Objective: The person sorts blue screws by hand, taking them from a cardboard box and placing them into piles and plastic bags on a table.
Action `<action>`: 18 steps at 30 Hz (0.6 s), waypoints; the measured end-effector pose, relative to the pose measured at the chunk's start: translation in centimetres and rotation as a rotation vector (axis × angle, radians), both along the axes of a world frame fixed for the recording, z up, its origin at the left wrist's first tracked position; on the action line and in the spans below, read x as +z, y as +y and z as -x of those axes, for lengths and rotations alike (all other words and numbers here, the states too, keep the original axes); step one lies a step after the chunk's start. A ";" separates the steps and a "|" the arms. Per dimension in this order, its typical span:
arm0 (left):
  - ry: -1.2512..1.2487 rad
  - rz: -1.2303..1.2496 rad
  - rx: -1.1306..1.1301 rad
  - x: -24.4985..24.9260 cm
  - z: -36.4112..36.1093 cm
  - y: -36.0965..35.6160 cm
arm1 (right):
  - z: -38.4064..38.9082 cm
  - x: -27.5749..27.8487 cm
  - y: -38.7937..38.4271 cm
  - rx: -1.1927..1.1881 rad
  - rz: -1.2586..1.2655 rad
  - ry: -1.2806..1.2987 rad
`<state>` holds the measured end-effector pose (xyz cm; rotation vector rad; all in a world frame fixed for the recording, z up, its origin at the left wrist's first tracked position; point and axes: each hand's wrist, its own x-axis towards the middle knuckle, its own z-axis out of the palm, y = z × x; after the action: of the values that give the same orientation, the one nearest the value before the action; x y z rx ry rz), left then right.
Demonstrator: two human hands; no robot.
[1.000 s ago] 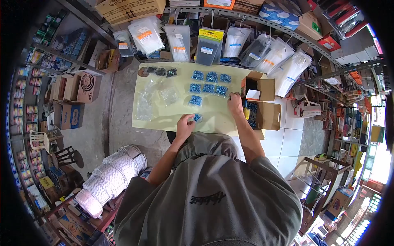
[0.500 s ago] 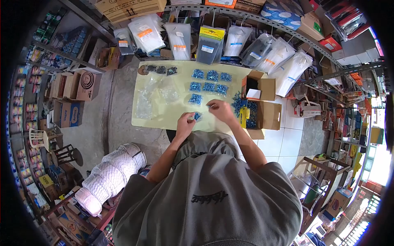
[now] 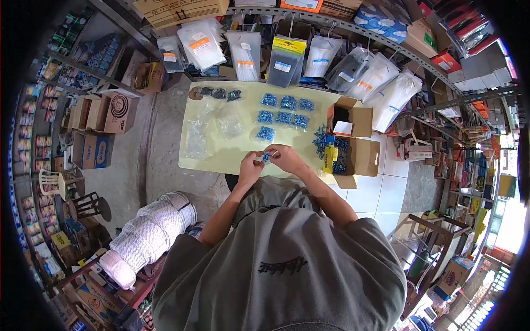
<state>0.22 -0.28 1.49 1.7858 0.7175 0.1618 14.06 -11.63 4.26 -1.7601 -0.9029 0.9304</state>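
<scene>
Close to the table's front edge, my left hand (image 3: 251, 167) pinches a small transparent plastic bag (image 3: 266, 158) with small blue pieces in it. My right hand (image 3: 284, 159) is closed at the bag's right side, its fingertips at the top of the bag. Just beyond my hands lies a filled bag of blue pieces (image 3: 265, 133); several more filled bags (image 3: 283, 117) sit in rows behind it. To the right, a loose heap of blue pieces (image 3: 319, 142) lies against an opened carton (image 3: 361, 156) holding more of them. The pieces are too small to name exactly.
Flat transparent bags (image 3: 196, 138) lie on the left of the pale yellow table (image 3: 221, 163). Dark small packs (image 3: 219, 94) rest at its back left corner. Packs of cable ties (image 3: 287, 60) hang from a rack behind. A large rope roll (image 3: 154, 234) stands at left.
My right hand has moved left and down, from above the table to the bag, and its fingers now meet it. My left hand has stayed near the same spot with the bag.
</scene>
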 end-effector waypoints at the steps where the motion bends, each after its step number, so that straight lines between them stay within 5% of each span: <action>1: -0.006 -0.009 0.002 0.0 0.0 0.0 | 0.0 -0.2 0.0 -0.018 0.001 0.033; 12: -0.054 -0.017 -0.003 -0.5 0.1 0.0 | -2.9 -2.7 -1.7 -0.228 0.002 -0.093; 18: -0.062 -0.015 -0.011 0.2 -0.1 0.0 | -5.8 -4.5 -5.0 -0.335 0.377 -0.578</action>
<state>0.28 -0.24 1.71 1.7909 0.6630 0.2147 19.87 -16.59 -0.22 -2.4842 -0.7700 0.3834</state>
